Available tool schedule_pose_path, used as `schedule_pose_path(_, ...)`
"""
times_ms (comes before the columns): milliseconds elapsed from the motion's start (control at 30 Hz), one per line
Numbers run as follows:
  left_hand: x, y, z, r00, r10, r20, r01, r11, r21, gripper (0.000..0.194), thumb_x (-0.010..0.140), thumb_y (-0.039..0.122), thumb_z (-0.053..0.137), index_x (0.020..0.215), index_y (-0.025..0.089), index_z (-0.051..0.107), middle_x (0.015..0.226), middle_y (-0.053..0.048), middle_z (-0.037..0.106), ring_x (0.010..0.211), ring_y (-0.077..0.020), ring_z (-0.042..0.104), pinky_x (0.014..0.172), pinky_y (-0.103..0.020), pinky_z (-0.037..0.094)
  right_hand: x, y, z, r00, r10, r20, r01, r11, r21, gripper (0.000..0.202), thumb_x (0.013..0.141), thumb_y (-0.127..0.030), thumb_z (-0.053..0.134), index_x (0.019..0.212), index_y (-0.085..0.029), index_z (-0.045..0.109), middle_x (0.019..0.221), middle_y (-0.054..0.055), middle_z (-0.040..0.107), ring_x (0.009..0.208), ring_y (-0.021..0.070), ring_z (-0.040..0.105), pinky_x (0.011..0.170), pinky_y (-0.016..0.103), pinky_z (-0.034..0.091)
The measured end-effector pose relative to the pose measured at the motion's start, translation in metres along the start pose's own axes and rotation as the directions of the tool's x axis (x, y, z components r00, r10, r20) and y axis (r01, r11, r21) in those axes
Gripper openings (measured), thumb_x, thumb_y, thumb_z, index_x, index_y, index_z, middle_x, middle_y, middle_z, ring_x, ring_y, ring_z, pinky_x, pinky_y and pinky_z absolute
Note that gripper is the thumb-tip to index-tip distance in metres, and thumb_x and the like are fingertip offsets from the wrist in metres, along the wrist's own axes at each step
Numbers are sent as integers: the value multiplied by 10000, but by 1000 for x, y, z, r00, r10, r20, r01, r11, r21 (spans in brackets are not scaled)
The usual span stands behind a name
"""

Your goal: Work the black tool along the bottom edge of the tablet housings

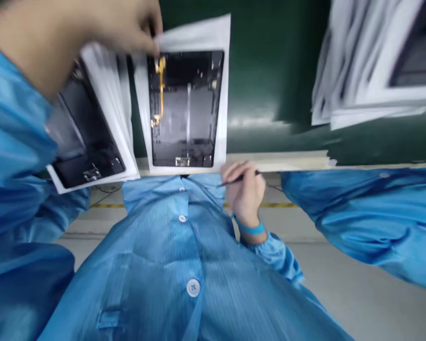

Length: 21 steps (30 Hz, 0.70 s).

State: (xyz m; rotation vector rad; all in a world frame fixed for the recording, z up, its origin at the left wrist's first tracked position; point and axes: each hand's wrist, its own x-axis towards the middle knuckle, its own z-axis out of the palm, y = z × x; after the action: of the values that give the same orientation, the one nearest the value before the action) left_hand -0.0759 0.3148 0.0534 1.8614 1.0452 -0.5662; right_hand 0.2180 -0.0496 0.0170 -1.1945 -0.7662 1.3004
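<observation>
A black tablet shell [202, 109] lies inside up on a white sheet [224, 94], near the edge of the green table. Along its left side runs a yellow flex cable [161, 92]. From the upper left my left hand [128, 28] reaches over, blurred, its fingers pressed together at the shell's top left corner by the cable's upper end; what they pinch is too small to tell. Beside the sheet's lower right corner, my right hand [246, 189] grips a thin black tool [239, 179], its tip pointing left. A blue band circles that wrist.
Another black shell [88, 128] lies on stacked white sheets [110, 90] at the left, partly under my left arm. At the upper right, more white sheets [355, 61] carry a dark shell [419, 52]. A person's blue sleeve [369, 213] is at the right, beyond the pale table edge [287, 161].
</observation>
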Motion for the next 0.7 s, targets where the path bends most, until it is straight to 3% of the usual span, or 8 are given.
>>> schedule_pose_path(33,-8,13,4,1000,3,-14,-3,1000,12,476,1128,545,655,1376,148,743,1349,-64,744,1278,-331,711,1098,-433,589,-9,-1,-3,982,167,84,-168,986,13,627,1020,-835,634,725,-282,635,647,-15,564,670,194,552,762,382,514)
schedule_pose_path(67,-15,26,8,1000,9,-27,-8,1000,30,498,1112,566,642,1365,152,756,1302,-53,762,1275,-329,706,1090,-400,560,-17,-2,-6,961,239,140,-240,971,-5,639,1015,-837,642,718,-271,665,668,-3,614,698,195,590,785,378,523)
schedule_pose_path(200,-35,60,10,997,42,-67,-35,993,111,556,975,604,649,1279,164,804,1141,-54,810,1187,-311,715,1005,-323,504,-27,4,-10,900,343,269,-341,938,-57,655,988,-830,691,763,-228,814,929,87,834,944,237,770,921,379,587)
schedule_pose_path(300,-47,70,20,995,55,-82,-46,994,103,563,894,575,624,1206,141,803,1143,-97,825,1099,-297,720,941,-312,517,-21,11,-6,867,408,287,-414,909,-43,639,969,-864,681,958,-261,890,1181,98,890,1112,271,815,1029,423,626)
schedule_pose_path(433,-63,78,42,984,139,-109,-139,990,9,530,871,508,600,1257,187,771,1322,-67,815,1172,-262,708,973,-272,535,-21,14,-5,841,480,250,-497,868,3,589,934,-867,724,1155,-341,870,1168,55,904,1103,287,841,1121,525,630)
schedule_pose_path(500,-78,83,46,970,192,-148,-199,979,-38,525,877,501,599,1265,186,762,1325,-65,804,1191,-264,705,1005,-281,535,-27,8,-8,845,498,192,-512,859,26,578,895,-851,784,1149,-340,874,1177,72,903,1165,320,834,1188,574,595)
schedule_pose_path(600,-120,87,41,941,253,-227,-277,958,-79,506,905,521,604,1253,179,737,1272,-78,786,1157,-273,707,1007,-320,544,-38,-9,-7,897,424,124,-428,904,8,551,903,-832,785,1119,-334,884,1224,97,893,1221,364,816,1232,622,560)
schedule_pose_path(700,-178,72,26,923,251,-291,-303,941,-152,451,925,511,647,1254,210,709,1227,-60,776,1122,-262,716,953,-319,559,-43,-25,15,911,367,190,-351,930,-111,556,972,-821,698,1151,-328,883,1227,114,885,1225,385,808,1206,608,573)
